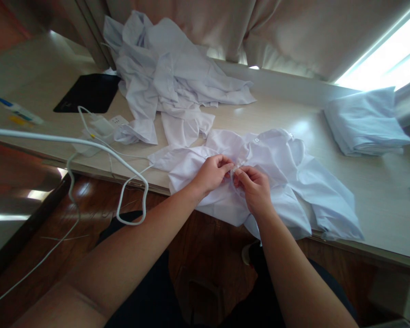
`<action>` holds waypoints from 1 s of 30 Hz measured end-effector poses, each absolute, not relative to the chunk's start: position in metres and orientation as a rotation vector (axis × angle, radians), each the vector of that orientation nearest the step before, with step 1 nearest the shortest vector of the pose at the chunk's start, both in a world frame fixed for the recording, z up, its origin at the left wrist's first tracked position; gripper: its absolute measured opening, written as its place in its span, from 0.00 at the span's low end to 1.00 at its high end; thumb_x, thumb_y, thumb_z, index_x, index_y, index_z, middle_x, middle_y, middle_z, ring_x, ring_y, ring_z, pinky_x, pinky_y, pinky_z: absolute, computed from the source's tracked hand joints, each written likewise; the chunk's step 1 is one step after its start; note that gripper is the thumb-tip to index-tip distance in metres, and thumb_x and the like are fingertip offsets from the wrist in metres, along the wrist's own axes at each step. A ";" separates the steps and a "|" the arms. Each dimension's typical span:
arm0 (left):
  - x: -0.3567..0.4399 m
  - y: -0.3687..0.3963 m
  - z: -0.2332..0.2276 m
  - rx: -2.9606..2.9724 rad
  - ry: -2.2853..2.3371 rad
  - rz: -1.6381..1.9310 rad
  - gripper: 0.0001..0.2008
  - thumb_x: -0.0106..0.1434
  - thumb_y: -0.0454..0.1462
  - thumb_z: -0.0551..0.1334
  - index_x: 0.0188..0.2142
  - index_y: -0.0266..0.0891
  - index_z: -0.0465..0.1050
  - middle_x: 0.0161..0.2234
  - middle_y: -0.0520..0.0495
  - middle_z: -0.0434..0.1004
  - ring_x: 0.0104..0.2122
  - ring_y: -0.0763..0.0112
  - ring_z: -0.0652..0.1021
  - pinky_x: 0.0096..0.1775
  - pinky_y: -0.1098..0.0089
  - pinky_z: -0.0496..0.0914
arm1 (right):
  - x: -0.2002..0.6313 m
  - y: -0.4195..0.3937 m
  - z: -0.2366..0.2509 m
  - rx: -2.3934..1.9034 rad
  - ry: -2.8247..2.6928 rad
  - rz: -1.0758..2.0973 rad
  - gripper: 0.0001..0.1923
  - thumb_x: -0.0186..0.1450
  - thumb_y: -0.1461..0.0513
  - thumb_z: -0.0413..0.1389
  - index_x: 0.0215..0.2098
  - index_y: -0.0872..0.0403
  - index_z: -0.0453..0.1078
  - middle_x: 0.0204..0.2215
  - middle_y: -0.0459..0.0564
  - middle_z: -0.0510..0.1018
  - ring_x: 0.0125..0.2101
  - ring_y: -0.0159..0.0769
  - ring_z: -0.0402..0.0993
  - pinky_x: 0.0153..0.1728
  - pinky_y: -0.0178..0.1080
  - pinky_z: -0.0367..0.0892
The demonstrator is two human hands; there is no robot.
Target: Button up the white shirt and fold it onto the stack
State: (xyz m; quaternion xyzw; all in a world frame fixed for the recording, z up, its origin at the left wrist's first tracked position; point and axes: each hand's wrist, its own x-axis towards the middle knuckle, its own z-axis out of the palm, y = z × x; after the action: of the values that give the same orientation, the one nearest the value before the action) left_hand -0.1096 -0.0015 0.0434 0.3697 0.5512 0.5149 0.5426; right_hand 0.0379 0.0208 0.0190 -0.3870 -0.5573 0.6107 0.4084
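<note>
A white button-up shirt (273, 159) lies spread on the table, its collar toward the back and its lower hem hanging over the front edge. Both hands meet at its front opening. My left hand (214, 172) pinches one front edge between thumb and fingers. Just beside it, my right hand (253, 184) pinches the other side of the opening, the fingertips of the two hands nearly touching. Whatever button lies between the fingers is hidden. One button shows near the collar. The right-hand sleeve stretches toward the table's front edge.
Behind lies a crumpled pile of white shirts (171, 68). Folded white cloth (365, 123) is stacked at the right. A black mat (89, 93), a power strip (99, 127) and a pen-like stick (18, 110) sit at the left. A thick white cable (71, 139) loops past my left forearm.
</note>
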 end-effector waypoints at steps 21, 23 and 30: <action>-0.115 -0.004 0.038 1.356 1.456 1.152 0.11 0.66 0.34 0.57 0.44 0.38 0.78 0.43 0.43 0.80 0.40 0.68 0.78 0.44 0.69 0.72 | 0.037 0.020 0.019 -1.041 -1.472 1.311 0.11 0.66 0.58 0.57 0.47 0.48 0.69 0.33 0.44 0.72 0.25 0.29 0.67 0.26 0.33 0.64; -0.116 -0.003 0.039 1.375 1.469 1.159 0.12 0.65 0.32 0.56 0.43 0.38 0.77 0.41 0.44 0.80 0.39 0.68 0.78 0.43 0.69 0.72 | 0.037 0.020 0.016 -1.073 -1.461 1.272 0.17 0.64 0.58 0.59 0.51 0.47 0.66 0.37 0.44 0.72 0.27 0.29 0.68 0.27 0.33 0.65; -0.116 -0.002 0.041 1.344 1.479 1.117 0.10 0.65 0.35 0.57 0.40 0.37 0.77 0.39 0.45 0.80 0.34 0.70 0.76 0.37 0.72 0.71 | 0.042 0.029 0.008 -1.202 -1.454 1.375 0.16 0.64 0.49 0.59 0.39 0.52 0.71 0.28 0.46 0.75 0.23 0.32 0.66 0.23 0.35 0.61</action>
State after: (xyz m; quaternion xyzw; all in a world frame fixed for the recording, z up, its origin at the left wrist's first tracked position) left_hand -0.1162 -0.0020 0.0414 0.5347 0.5884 0.4442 0.4131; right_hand 0.0420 0.0293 0.0075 -0.4734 -0.5728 0.5417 0.3929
